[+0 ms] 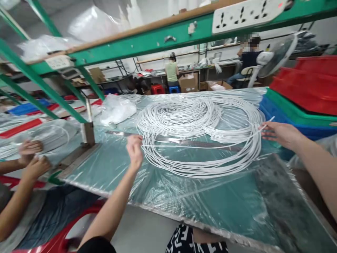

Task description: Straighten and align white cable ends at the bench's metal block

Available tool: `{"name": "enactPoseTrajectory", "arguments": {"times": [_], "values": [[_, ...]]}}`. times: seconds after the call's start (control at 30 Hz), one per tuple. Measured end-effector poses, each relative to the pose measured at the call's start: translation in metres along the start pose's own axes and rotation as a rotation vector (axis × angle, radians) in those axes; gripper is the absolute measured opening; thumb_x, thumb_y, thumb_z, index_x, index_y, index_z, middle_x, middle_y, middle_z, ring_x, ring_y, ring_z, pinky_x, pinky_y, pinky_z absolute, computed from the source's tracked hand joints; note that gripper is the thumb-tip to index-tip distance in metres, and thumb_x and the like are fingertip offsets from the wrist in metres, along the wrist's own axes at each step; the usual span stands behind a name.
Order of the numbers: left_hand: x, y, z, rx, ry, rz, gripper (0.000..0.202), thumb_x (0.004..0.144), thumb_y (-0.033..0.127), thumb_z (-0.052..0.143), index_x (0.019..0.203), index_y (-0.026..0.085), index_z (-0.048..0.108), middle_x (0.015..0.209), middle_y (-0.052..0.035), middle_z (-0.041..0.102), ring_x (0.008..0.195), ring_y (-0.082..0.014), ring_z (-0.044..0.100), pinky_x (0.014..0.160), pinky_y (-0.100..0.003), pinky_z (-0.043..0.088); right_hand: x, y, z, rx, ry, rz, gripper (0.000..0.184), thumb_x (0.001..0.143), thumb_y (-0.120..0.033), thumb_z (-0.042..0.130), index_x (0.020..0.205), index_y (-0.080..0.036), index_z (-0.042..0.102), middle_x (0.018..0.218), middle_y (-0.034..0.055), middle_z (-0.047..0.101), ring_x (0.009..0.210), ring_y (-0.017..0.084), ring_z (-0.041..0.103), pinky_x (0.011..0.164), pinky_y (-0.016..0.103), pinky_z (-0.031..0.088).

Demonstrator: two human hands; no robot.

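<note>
A big loose coil of thin white cord (200, 133) lies on the green, plastic-covered worktable (216, 207). My left hand (134, 150) is closed on one strand at the coil's left edge. That strand runs taut across the coil to my right hand (279, 134), which pinches its other end at the coil's right side; the tip sticks out past my fingers. A long metal ruler (123, 134) lies flat on the table under the stretched strand, partly covered by the coil.
A co-worker's two hands (33, 158) work on white cord at the left. A green steel frame (158, 37) with a power strip (244, 14) spans overhead. Stacked red, green and blue bins (305, 95) stand at the right. A plastic bag (117, 109) lies behind the coil. Two people sit far back.
</note>
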State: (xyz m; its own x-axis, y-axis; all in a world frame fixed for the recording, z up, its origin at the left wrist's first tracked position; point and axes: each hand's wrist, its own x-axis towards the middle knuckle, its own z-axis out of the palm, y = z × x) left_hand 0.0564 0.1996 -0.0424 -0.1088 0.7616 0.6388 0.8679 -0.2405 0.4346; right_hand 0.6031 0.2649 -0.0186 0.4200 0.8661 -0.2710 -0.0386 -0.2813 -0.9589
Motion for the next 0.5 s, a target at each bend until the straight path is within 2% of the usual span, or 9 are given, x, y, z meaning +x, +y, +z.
{"name": "enactPoseTrajectory", "arguments": {"times": [0.1,0.17,0.23,0.37,0.5], "values": [[-0.032,-0.017,0.010,0.044,-0.115,-0.002,0.021,0.079,0.016,0.040,0.062,0.020,0.051,0.095,-0.0065,0.068,0.097,-0.0217,0.060,0.095,-0.041,0.048,0.002,0.007,0.001,-0.066,-0.009,-0.005,0.028,0.092,-0.020,0.053,0.068,-0.023,0.067,0.093,0.0178,0.070,0.056,0.010,0.059,0.053,0.025,0.049],[-0.050,-0.023,0.017,0.068,-0.168,-0.019,0.014,0.073,0.017,0.044,0.070,0.021,0.057,0.105,-0.0078,0.069,0.105,-0.0240,0.060,0.101,-0.043,0.045,0.003,0.009,0.002,-0.117,-0.006,0.000,0.031,0.092,-0.020,0.054,0.064,-0.023,0.067,0.095,0.0195,0.071,0.054,0.010,0.059,0.051,0.024,0.048],[-0.060,-0.027,0.020,0.090,-0.172,-0.059,0.020,0.074,0.018,0.043,0.084,0.021,0.060,0.114,-0.0099,0.066,0.114,-0.0255,0.057,0.106,-0.044,0.042,0.005,0.011,0.001,-0.186,0.022,0.002,0.033,0.092,-0.020,0.055,0.061,-0.022,0.067,0.094,0.0183,0.071,0.052,0.010,0.058,0.049,0.023,0.047],[-0.062,-0.034,0.021,0.065,-0.175,-0.128,0.029,0.075,0.022,0.041,0.098,0.019,0.058,0.113,-0.0139,0.064,0.114,-0.0287,0.055,0.106,-0.047,0.040,0.011,0.012,-0.002,-0.423,0.085,-0.062,0.027,0.089,-0.018,0.060,0.062,-0.018,0.065,0.083,0.0125,0.071,0.050,0.011,0.057,0.047,0.023,0.046],[-0.055,-0.049,0.031,0.097,-0.106,-0.104,0.032,0.076,0.028,0.041,0.101,0.016,0.057,0.114,-0.0169,0.062,0.116,-0.0333,0.053,0.106,-0.050,0.039,0.018,0.004,-0.006,-0.804,0.111,-0.130,0.020,0.091,-0.019,0.057,0.078,-0.012,0.070,0.075,0.0102,0.069,0.053,0.013,0.060,0.047,0.021,0.043]]}}
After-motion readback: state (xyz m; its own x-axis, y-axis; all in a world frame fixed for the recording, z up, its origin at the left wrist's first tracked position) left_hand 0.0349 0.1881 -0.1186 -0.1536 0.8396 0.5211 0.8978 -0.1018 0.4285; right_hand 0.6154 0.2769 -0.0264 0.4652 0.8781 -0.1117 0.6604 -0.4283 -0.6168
